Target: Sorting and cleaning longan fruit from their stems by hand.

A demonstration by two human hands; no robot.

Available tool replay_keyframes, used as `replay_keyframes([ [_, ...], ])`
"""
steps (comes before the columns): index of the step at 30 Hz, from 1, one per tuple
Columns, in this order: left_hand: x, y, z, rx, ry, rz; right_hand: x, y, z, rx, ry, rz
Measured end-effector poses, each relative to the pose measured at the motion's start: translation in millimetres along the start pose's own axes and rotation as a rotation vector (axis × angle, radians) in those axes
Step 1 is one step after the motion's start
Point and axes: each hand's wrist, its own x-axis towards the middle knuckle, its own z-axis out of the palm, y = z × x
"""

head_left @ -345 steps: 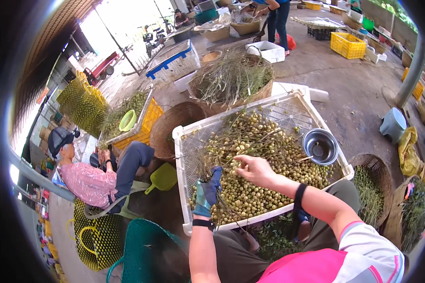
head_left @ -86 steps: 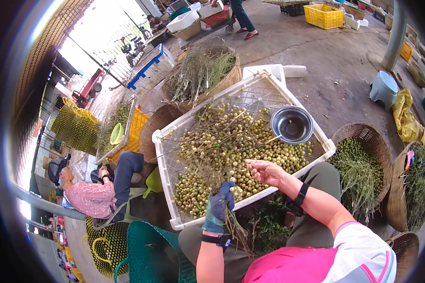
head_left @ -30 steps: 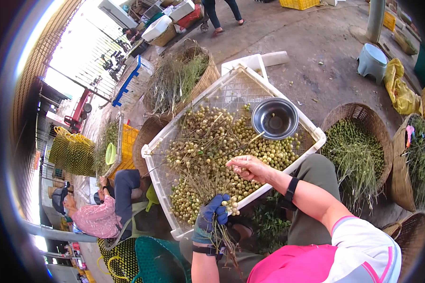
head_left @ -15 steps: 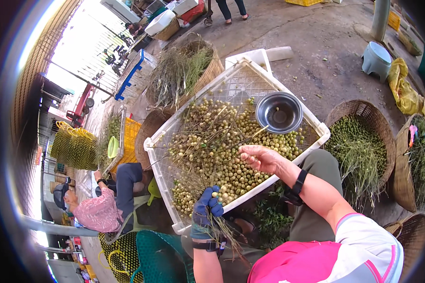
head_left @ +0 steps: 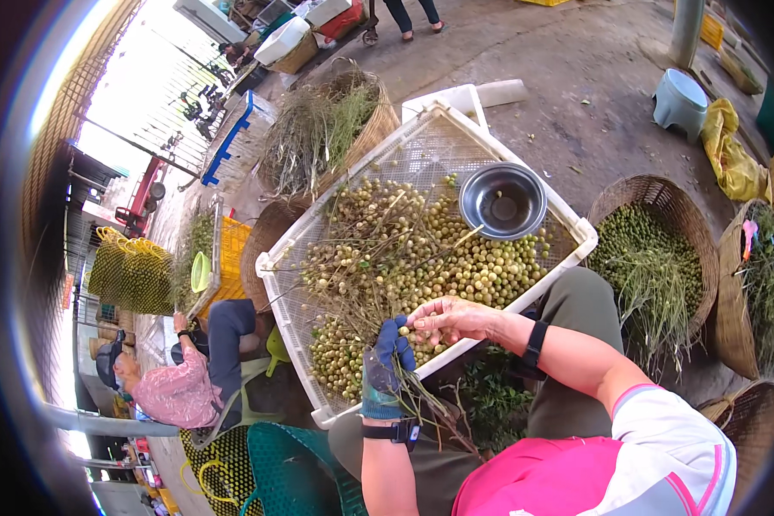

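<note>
My left hand (head_left: 384, 370), in a blue glove, is closed around a bunch of dry stems (head_left: 439, 413) with small round yellowish fruits, at the tray's near edge. Just right of it my right hand (head_left: 447, 321) is bare, its thumb and fingers bent together at a fruit (head_left: 407, 334) on that bunch. Beyond both hands, a white mesh tray (head_left: 567, 225) carries a heap of these fruits (head_left: 490, 267) mixed with twigs. A steel bowl (head_left: 502, 199) stands on the heap at the tray's right side.
Woven baskets of stems (head_left: 322, 133) and green fruit (head_left: 649, 245) surround me. A seated co-worker in pink (head_left: 172, 387) is at left, beside a teal basket (head_left: 284, 473). A blue stool (head_left: 679, 99), yellow sack (head_left: 731, 163) and grey post (head_left: 685, 34) are at right; a standing person's legs (head_left: 408, 17) are behind.
In the last half second my right hand has moved down and left from over the heap to the bunch in my left hand, which has risen slightly.
</note>
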Motion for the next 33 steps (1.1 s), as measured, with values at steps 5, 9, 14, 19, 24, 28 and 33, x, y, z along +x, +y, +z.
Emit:
replay_keyframes([
  [5,6.5,-5.9,-1.0,-0.06,0.013,0.019,0.8,-0.6,-6.6,0.091,0.061,0.026],
  [9,13.1,-6.4,-24.1,-0.405,-0.206,-0.01,-1.9,-7.8,-26.0,0.305,0.03,-0.056],
  [14,4.1,2.0,-19.2,-0.456,-0.189,-0.004,-1.9,-2.1,-20.0,0.014,0.104,-0.083],
  [19,4.0,-1.3,-14.3,-0.385,-0.164,-0.033,7.4,16.3,7.2,0.109,-0.05,0.085],
  [24,3.2,-5.0,-7.3,-0.081,0.071,0.056,3.1,15.4,4.0,0.084,-0.043,0.109],
  [28,7.8,-11.6,-9.0,0.0,0.106,0.095,3.9,10.7,2.1,0.141,0.207,0.078],
  [33,18.9,-26.4,-13.9,-0.074,0.072,0.131,13.2,14.4,-19.8,0.342,0.23,-0.028],
])
